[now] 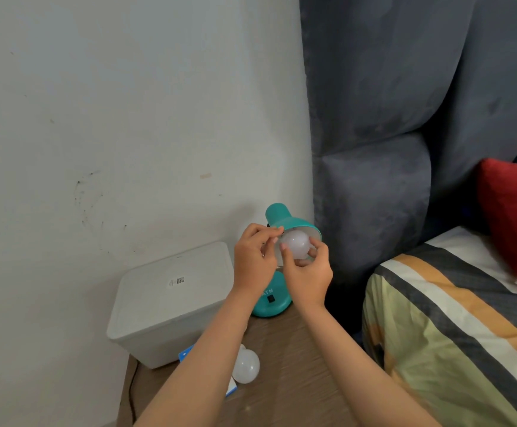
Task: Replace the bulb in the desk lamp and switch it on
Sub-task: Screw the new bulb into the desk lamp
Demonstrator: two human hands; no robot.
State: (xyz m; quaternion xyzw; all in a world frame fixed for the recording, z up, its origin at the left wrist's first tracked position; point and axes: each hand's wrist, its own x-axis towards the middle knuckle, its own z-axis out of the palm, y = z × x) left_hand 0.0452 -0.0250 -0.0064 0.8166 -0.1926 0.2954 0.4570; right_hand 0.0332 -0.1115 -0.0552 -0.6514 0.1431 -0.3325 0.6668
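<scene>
Near on the desk (281, 359) lies a spare bulb (246, 366). Further off, right hand (308, 277) pinches the lamp's (285, 221) bulb (295, 244), left hand (254, 257) grips the shade rim. Probably mid-swap; switch untouched.

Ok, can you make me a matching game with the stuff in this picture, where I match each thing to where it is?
Things:
1. bulb in the lamp
2. spare bulb
3. white box
4. red cushion

Places:
A. on the bed with the striped cover
B. lying on the wooden table, near the left forearm
C. under the teal shade, held by the right hand
D. on the table by the wall, left of the lamp's base

Pairs: 1-C, 2-B, 3-D, 4-A
</scene>
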